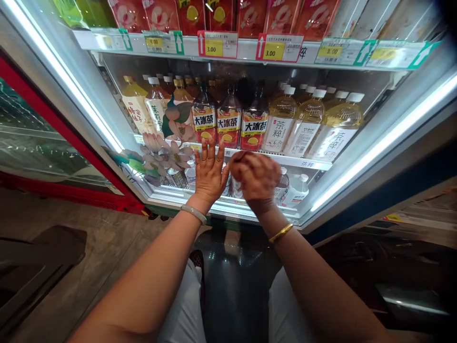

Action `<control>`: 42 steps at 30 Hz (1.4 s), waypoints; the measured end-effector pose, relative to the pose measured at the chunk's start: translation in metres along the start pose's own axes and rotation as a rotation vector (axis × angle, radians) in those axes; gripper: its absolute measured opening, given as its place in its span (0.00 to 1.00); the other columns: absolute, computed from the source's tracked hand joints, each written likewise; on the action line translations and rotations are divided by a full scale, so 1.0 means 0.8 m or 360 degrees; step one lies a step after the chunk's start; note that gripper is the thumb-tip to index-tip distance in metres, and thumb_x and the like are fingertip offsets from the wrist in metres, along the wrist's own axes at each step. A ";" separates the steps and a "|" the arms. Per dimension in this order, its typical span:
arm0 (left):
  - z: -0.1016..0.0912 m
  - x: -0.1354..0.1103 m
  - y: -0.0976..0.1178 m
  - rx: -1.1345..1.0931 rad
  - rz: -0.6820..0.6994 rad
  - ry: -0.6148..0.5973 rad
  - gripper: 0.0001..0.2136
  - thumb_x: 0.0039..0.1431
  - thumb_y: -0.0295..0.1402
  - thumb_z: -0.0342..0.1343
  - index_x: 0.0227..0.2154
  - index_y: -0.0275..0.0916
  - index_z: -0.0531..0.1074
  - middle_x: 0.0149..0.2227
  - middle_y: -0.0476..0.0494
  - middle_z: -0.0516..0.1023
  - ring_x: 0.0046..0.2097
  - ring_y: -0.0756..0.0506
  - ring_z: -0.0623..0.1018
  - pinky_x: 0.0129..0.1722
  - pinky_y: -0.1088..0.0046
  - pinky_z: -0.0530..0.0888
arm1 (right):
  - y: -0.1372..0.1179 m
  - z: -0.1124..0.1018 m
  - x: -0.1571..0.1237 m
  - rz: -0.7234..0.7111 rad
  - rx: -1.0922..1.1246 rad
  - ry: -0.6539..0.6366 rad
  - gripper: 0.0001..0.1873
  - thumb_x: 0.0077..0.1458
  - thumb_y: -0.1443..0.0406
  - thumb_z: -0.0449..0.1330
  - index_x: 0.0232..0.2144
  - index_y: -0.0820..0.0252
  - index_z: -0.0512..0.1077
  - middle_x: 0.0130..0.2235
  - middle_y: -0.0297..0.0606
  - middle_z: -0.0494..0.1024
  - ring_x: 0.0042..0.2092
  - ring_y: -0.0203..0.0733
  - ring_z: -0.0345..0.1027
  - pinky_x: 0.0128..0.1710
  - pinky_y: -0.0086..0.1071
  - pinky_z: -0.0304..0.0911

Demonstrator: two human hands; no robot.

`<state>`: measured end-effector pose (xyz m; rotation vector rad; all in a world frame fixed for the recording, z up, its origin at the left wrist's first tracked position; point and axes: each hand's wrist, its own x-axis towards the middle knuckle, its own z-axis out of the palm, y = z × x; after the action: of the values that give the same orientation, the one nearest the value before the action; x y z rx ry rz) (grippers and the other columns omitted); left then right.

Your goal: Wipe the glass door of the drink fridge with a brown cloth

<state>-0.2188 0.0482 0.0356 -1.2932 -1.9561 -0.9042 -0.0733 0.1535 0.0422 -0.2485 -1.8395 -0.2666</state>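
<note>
My left hand (210, 171) lies flat with fingers spread, apparently against the glass front of a lit drinks cooler. A pale bangle (193, 214) circles that wrist. Beside it on the right, my right hand (259, 176) is curled closed and blurred at the fingers; whatever it holds, if anything, cannot be made out. It wears a gold bangle (281, 233). Behind the hands stand dark tea bottles (229, 121) with red and yellow labels. Pale yellow tea bottles (310, 119) with white caps are to their right. A flower decal (157, 155) covers part of the glass on the left.
Red cartons (285, 19) stand on the upper shelf, above price tags (217, 45). Smaller bottles (298, 190) fill the bottom shelf. A red-framed cooler (71, 190) adjoins on the left. A dark object (46, 257) is on the floor at lower left.
</note>
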 end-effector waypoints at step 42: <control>0.010 -0.027 0.087 -0.0475 0.0610 -0.0103 0.47 0.62 0.32 0.57 0.75 0.46 0.31 0.77 0.39 0.24 0.77 0.31 0.35 0.73 0.40 0.49 | 0.046 -0.005 -0.037 -0.0025 0.0133 -0.0117 0.25 0.70 0.62 0.51 0.67 0.50 0.62 0.71 0.40 0.64 0.78 0.47 0.36 0.77 0.58 0.33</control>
<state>-0.1472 0.0635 0.0279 -1.8119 -1.5763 -0.9894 -0.0503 0.1860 0.0171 -0.1886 -1.9214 -0.1931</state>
